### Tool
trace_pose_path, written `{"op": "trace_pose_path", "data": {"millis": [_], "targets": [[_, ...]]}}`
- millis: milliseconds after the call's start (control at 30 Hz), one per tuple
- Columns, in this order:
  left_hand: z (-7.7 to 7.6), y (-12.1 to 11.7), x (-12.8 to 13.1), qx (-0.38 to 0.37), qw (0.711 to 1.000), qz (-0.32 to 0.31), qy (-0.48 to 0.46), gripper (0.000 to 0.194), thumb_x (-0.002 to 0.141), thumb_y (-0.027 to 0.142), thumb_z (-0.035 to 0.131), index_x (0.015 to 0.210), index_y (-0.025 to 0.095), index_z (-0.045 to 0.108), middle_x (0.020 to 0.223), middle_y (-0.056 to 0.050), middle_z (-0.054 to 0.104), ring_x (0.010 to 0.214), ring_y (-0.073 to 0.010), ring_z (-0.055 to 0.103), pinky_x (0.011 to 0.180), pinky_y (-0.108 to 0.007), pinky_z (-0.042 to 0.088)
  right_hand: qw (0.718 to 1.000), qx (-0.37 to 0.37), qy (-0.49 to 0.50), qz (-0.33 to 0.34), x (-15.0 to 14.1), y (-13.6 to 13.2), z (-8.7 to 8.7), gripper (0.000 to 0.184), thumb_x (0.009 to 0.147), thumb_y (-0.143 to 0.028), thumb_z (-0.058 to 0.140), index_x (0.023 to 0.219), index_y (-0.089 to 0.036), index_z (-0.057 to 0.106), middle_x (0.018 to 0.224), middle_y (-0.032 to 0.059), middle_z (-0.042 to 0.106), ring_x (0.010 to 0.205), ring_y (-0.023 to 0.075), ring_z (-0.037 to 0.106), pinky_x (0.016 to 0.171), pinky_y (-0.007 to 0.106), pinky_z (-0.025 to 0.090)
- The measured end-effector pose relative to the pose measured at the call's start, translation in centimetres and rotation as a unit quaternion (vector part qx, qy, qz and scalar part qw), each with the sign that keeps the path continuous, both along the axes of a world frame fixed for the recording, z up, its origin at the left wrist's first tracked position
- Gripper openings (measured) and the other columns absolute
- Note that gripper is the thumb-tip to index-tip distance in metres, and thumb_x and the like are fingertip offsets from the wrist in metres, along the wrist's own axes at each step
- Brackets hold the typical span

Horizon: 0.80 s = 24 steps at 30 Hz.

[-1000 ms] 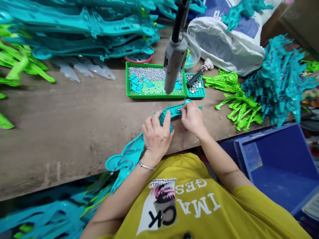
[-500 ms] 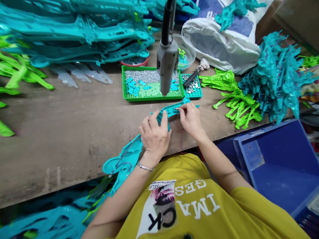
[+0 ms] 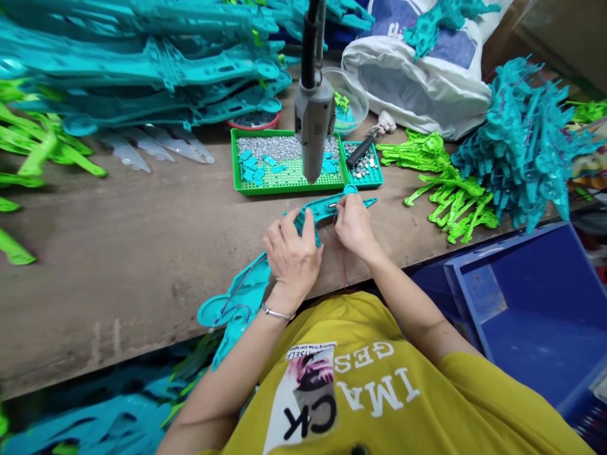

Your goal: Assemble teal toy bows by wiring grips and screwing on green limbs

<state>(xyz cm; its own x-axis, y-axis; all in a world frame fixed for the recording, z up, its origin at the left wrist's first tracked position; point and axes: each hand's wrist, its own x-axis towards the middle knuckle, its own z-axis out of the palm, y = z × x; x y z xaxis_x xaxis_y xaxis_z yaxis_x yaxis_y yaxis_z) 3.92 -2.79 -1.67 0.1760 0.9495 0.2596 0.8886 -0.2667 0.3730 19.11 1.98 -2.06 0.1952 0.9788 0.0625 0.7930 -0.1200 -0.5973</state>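
Note:
A long teal plastic shell (image 3: 318, 208) lies across the bench in front of me, with thin red and dark wires along it. My left hand (image 3: 294, 253) rests over its left part, gripping it down with thumb and fingers. My right hand (image 3: 353, 224) is pinched at the shell's right part; a small shiny metal piece (image 3: 333, 205) shows at the fingertips, its kind too small to tell. Lower left, a wider teal shell section (image 3: 237, 297) with a wire on it reaches past the bench edge, partly under my left forearm.
A grey electric screwdriver (image 3: 313, 126) hangs above a green tray (image 3: 289, 188) of screws and teal bits. A small teal tray (image 3: 367, 180) adjoins it. Teal shells (image 3: 142, 69) are stacked far left; green parts (image 3: 455, 196) and a teal pile (image 3: 516, 145) lie right. A blue crate (image 3: 531, 303) stands lower right.
The view has shifted slightly. Both hands stay at the teal shell, the right one still pinched on the small metal piece with its fingers a little lower over it.

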Motion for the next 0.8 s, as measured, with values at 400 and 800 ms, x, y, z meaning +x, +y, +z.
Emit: {"op": "trace_pose_path", "data": {"millis": [400, 800], "targets": [[-0.2, 1.8, -3.0, -0.066, 0.995, -0.069, 0.021, 0.066, 0.082, 0.040, 0.071, 0.144, 0.018, 0.061, 0.140, -0.020, 0.059, 0.120, -0.0411, 0.054, 0.097, -0.054, 0.047, 0.970, 0.080, -0.095, 0.211, 4.6, -0.9, 2.3, 0.044, 0.071, -0.011, 0.059, 0.114, -0.017, 0.064, 0.136, 0.0172, 0.061, 0.129, 0.0335, 0.052, 0.111, 0.050, 0.042], [4.6, 4.0, -6.8, -0.228, 0.968, -0.075, 0.068, 0.062, 0.097, 0.068, 0.042, 0.133, 0.026, 0.070, 0.108, -0.011, 0.080, 0.104, -0.0362, 0.074, 0.081, -0.039, 0.050, 0.952, -0.036, 0.010, 0.303, 11.2, -1.8, 5.7, 0.024, 0.091, -0.035, 0.069, 0.107, -0.018, 0.073, 0.102, 0.0089, 0.078, 0.083, 0.0224, 0.071, 0.078, 0.036, 0.055]]}}
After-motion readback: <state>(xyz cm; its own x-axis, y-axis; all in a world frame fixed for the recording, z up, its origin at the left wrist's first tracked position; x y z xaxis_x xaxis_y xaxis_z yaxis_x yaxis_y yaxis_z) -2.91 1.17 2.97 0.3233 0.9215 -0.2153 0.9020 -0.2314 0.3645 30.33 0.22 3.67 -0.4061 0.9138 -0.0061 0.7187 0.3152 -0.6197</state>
